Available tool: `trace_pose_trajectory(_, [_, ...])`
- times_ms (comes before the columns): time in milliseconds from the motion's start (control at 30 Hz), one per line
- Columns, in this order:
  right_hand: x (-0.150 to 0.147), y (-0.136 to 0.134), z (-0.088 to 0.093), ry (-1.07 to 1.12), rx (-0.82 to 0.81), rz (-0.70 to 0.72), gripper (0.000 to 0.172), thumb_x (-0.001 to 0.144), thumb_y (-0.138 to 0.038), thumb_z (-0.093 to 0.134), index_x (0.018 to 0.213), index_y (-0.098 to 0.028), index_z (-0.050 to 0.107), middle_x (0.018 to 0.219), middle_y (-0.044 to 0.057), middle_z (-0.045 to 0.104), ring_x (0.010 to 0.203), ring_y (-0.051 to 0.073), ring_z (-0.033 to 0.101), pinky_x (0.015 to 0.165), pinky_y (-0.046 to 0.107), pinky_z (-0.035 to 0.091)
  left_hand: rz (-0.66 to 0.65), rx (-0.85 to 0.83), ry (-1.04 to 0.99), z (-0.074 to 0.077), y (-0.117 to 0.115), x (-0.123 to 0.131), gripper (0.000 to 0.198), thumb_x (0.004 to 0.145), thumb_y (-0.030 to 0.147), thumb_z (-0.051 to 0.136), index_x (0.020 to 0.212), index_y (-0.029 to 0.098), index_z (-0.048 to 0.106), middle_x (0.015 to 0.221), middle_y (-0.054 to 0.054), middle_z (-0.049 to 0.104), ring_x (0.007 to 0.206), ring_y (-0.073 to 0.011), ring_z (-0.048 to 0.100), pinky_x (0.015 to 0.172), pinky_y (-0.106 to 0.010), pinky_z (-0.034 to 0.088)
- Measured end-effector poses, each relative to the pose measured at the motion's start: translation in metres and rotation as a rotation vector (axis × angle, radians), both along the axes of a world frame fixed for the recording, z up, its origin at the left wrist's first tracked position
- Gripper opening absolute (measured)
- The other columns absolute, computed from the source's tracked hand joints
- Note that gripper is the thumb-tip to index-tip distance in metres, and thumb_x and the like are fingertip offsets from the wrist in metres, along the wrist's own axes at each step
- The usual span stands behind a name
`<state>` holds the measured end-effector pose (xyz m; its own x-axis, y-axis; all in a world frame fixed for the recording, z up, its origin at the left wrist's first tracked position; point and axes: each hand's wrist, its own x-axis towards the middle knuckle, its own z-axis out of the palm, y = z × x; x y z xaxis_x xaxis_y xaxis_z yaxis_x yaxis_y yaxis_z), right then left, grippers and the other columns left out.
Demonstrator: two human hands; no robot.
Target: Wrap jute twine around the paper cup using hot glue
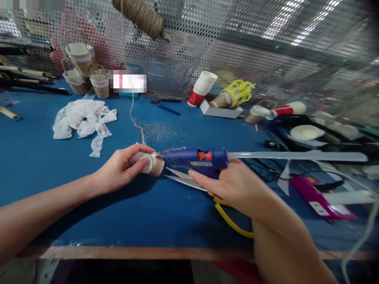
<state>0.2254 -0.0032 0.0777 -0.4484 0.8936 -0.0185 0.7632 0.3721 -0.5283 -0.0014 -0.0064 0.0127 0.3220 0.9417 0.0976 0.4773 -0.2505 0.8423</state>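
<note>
Grips cup [150,164] in left hand [121,171], lying left-right near table's [133,221] front edge; clasps glue gun [198,158] in right hand [237,187], nozzle at cup's right end.

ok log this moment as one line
left hand: holds twine-wrapped cup | right hand: holds blue glue gun, nozzle at cup | scissors: under gun, on blue table

1. Blue table [44,165], with a wooden strip along its near edge.
2. Far left: three wrapped cups [85,77]. Nearer than these lies a heap of white lace [84,118].
3. Centre: scissors [182,177], with a yellow cord [232,223] just nearer.
4. Far centre: a tipped cup stack [203,88] beside a white box [220,111].
5. Right: a pink card [321,197].
</note>
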Motion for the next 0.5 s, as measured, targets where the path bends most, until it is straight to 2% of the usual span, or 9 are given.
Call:
trace_pose_trajectory(133, [0.0022, 0.0013, -0.0034, -0.031, -0.047, -0.048, 0.034, 0.077, -0.037, 0.05, 0.046, -0.023, 0.043, 0.039, -0.003, 0.048, 0.041, 0.012, 0.046, 0.046, 0.025, 0.039, -0.008, 0.028, 0.042, 0.0006, -0.0013, 0.0003, 0.035, 0.085, 0.036, 0.041, 0.111, 0.015, 0.052, 0.074, -0.002, 0.063, 0.067, -0.0153, 0.057, 0.059, -0.024, 0.044])
trace_pose_trajectory(500, [0.004, -0.0029, 0.0022, 0.046, -0.089, -0.037, 0.022, 0.076, -0.034, 0.047, 0.057, -0.023, 0.045, 0.051, -0.002, 0.051, 0.046, 0.012, 0.046, 0.048, 0.025, 0.042, -0.027, 0.106, 0.086, 0.0001, -0.0018, -0.0002, 0.033, 0.085, 0.033, 0.04, 0.11, 0.015, 0.051, 0.081, -0.003, 0.065, 0.059, -0.0117, 0.054, 0.056, -0.022, 0.042])
